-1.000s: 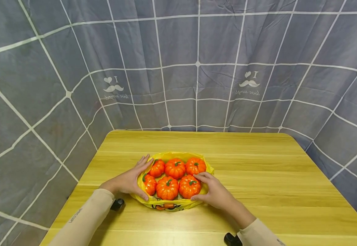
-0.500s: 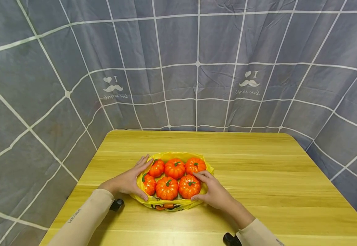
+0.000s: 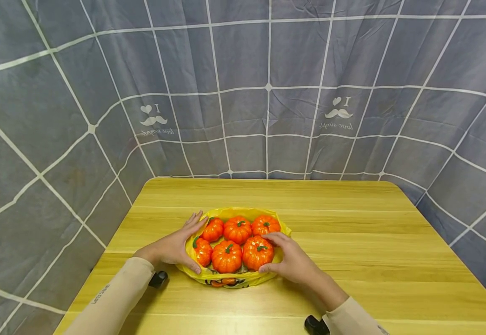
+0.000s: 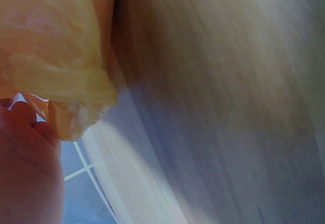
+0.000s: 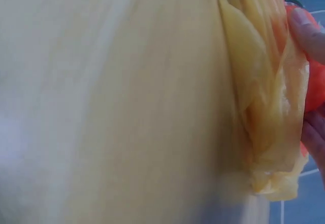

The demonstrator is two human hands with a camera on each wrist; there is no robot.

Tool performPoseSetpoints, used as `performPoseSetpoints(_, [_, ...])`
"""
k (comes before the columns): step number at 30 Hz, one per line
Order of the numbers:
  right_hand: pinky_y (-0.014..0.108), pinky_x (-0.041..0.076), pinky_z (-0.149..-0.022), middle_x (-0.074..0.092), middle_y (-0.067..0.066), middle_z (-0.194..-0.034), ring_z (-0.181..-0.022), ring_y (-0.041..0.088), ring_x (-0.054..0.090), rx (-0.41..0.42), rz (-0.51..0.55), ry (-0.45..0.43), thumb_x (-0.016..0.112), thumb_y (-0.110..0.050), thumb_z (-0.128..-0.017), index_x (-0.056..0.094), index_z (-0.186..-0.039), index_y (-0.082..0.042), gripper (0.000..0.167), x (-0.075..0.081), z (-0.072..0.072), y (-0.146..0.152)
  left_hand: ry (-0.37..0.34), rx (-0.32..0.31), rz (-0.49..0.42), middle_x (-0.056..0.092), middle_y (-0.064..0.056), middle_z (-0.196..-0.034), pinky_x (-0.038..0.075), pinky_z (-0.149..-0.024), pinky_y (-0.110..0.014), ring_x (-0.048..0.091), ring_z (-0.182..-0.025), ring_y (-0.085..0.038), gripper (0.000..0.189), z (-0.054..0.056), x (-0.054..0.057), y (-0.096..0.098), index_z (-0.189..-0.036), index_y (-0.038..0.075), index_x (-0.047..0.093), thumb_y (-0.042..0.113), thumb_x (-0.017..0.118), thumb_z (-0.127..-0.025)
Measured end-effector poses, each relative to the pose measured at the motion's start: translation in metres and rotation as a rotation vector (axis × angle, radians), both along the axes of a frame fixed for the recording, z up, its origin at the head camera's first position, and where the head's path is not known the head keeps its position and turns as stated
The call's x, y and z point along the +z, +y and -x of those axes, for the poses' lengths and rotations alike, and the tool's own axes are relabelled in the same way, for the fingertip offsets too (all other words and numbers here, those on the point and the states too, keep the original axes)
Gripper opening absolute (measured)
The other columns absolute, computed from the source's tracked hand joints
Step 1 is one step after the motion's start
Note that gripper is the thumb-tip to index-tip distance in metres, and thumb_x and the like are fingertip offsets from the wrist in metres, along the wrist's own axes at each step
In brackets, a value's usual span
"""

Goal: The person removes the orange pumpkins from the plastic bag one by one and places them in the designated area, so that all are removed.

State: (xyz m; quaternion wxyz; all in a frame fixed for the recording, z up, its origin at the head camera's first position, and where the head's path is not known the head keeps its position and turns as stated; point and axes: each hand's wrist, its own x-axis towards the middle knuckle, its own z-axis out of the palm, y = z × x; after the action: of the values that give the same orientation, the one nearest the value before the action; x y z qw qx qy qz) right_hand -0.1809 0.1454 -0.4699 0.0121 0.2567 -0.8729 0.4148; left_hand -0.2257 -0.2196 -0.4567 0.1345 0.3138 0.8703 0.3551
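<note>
Several small orange pumpkins with green stems lie in two rows inside a yellow plastic bag, whose mouth is spread wide on the table. My left hand rests against the bag's left side, thumb at the front rim and the other fingers stretched toward the back. My right hand holds the front-right pumpkin between thumb and fingers, inside the bag's right rim. In the right wrist view, the thumb lies on that pumpkin's orange skin. Folds of the bag fill the upper left of the left wrist view.
The bag stands on a wooden table, near its middle. A grey curtain with white grid lines hangs behind the table and along both sides. Black wrist mounts sit under both forearms.
The front-right pumpkin and the right hand's fingers on it have shifted up very slightly. The left hand stays almost in place on the bag.
</note>
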Motion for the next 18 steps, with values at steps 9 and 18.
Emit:
performPoseSetpoints(9, [0.047, 0.050, -0.097, 0.059, 0.002, -0.136, -0.114, 0.024, 0.061, -0.014, 0.046, 0.051, 0.091, -0.040, -0.071, 0.060, -0.138, -0.011, 0.080, 0.017, 0.000, 0.005, 0.002, -0.005, -0.002, -0.013, -0.013, -0.167, 0.005, -0.113, -0.069, -0.014, -0.150, -0.038, 0.136, -0.001, 0.002, 0.001, -0.163, 0.010, 0.012, 0.041, 0.097, -0.061])
performPoseSetpoints(18, [0.048, 0.051, -0.097, 0.060, 0.006, -0.133, -0.115, 0.029, 0.061, -0.066, 0.080, 0.046, 0.094, -0.032, -0.069, 0.061, -0.136, -0.009, 0.078, 0.027, 0.005, 0.016, 0.003, -0.003, 0.011, -0.013, -0.014, -0.167, 0.005, -0.112, -0.070, -0.013, -0.150, -0.041, 0.136, -0.001, 0.001, 0.000, -0.163, 0.012, 0.012, 0.042, 0.097, -0.062])
